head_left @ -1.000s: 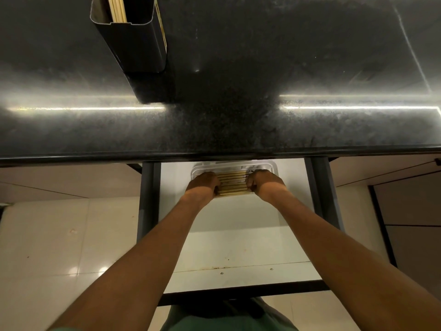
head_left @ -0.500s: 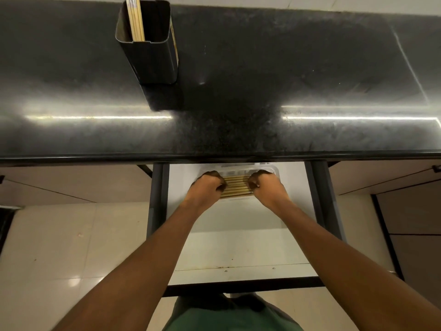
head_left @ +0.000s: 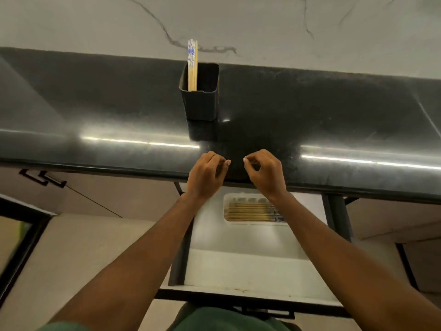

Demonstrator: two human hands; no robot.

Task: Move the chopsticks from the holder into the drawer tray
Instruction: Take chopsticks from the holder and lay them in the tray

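Note:
A dark square holder (head_left: 200, 101) stands on the black countertop (head_left: 334, 111) with a few wooden chopsticks (head_left: 192, 68) upright in its left corner, their tops patterned blue and white. Below the counter edge a white drawer (head_left: 243, 266) is pulled out. At its back lies a white tray (head_left: 253, 223) holding several chopsticks (head_left: 250, 211) laid side by side. My left hand (head_left: 206, 174) and my right hand (head_left: 266, 174) hover over the counter's front edge, in front of the holder. The fingers of both are loosely curled and hold nothing.
A pale marbled wall (head_left: 262, 27) rises behind the counter. The drawer's dark front rail (head_left: 238, 299) is close to my body. A cabinet door with a black handle (head_left: 43, 177) sits at the left under the counter, and a light tiled floor (head_left: 83, 247) lies below.
Both hands have left the chopsticks in the tray and risen from the drawer to the counter's front edge. The view has tilted upward, bringing the wall and the whole holder into sight.

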